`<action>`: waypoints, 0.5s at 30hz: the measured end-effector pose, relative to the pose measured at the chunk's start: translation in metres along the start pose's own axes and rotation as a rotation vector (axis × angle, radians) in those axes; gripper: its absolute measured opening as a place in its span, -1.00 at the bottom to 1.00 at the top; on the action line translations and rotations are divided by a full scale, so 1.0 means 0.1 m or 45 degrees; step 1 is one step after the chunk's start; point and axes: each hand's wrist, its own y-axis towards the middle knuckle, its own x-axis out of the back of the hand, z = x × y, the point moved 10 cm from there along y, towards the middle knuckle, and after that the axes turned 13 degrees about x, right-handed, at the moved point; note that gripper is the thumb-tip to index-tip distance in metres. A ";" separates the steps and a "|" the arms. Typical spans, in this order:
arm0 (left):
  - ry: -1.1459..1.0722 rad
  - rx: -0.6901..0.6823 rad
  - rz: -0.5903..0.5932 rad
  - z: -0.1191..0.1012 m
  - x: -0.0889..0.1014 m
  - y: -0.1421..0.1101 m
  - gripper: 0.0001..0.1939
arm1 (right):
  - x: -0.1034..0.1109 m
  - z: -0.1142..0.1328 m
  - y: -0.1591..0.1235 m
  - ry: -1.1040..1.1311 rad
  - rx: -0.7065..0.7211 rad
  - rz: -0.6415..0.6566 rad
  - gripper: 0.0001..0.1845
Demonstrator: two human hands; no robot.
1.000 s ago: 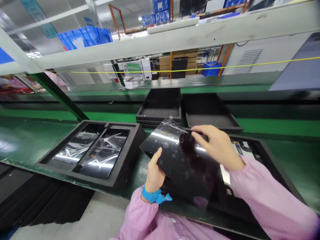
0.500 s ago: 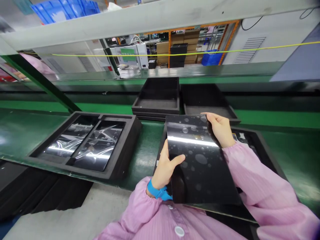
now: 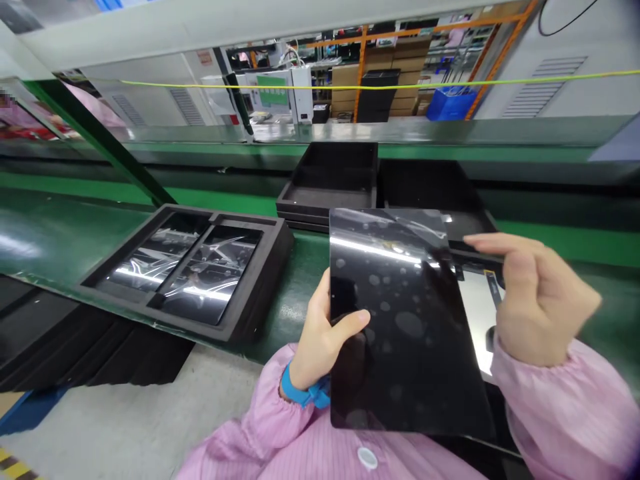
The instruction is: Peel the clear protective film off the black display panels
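A glossy black display panel (image 3: 400,333) with cloudy bubble-like spots rests tilted in my left hand (image 3: 325,333). The thumb lies on its front face near the left edge, while the other fingers go behind it. My right hand (image 3: 540,300) is off the panel, just beyond its upper right edge, with the index finger stretched out and nothing visible in it. Under that hand, a silvery-backed panel (image 3: 477,313) with a dark strip shows partly, in a black tray mostly hidden by the held panel and my arm.
To the left, a black foam tray (image 3: 270,267) holds two glossy panels (image 3: 213,273) on the green bench (image 3: 45,220). Stacked black trays (image 3: 327,200) and another black tray (image 3: 425,180) stand behind. A green slanted post (image 3: 105,147) rises at left; a yellow cord (image 3: 330,87) crosses ahead.
My right hand has let go of the panel's upper right edge and moved right. The left hand still holds the panel, now turned more upright in view. The camera view has shifted somewhat.
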 end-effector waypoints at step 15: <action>-0.025 0.026 0.095 -0.02 -0.17 -0.12 -0.41 | -0.01 0.27 0.09 -0.675 0.479 0.037 -0.89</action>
